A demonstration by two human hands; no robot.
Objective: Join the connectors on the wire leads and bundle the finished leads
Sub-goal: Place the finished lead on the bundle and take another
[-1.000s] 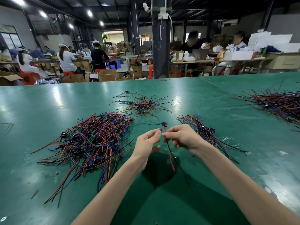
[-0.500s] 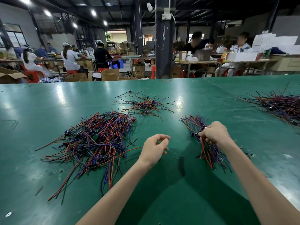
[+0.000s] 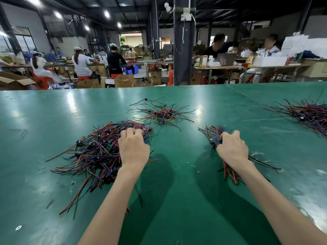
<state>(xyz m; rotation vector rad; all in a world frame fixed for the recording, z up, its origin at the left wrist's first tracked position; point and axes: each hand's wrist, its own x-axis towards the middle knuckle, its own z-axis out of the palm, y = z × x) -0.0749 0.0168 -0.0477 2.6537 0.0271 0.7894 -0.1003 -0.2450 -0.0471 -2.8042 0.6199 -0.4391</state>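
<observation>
Wire leads (image 3: 213,131) of the small bundle are clenched in your right hand (image 3: 232,149), while your left hand (image 3: 133,147) rests curled on the large pile (image 3: 95,152), its grasp hidden.

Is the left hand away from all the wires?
No, the left hand rests on the large pile of wires on the table.
</observation>
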